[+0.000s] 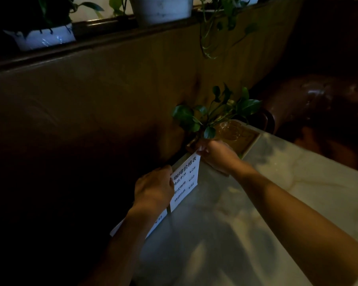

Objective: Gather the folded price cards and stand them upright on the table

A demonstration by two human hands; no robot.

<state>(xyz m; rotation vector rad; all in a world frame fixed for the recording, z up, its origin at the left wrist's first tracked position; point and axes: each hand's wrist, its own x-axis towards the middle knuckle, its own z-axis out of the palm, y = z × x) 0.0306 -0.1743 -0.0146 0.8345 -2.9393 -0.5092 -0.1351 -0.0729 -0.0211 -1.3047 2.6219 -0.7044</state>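
A white folded price card (186,180) with dark printed text stands upright near the far left edge of the pale marble table (256,203). My left hand (153,188) pinches its near top corner. My right hand (217,155) pinches the far top corner. A second white card (159,221) lies or stands nearer to me, mostly hidden under my left forearm, so its pose is unclear.
A small green plant in a glass vessel (213,116) stands on a wooden tray (248,141) just behind my right hand. A dark padded bench back runs along the table's left. Potted plants (159,9) line the ledge above. A brown seat (318,112) lies far right.
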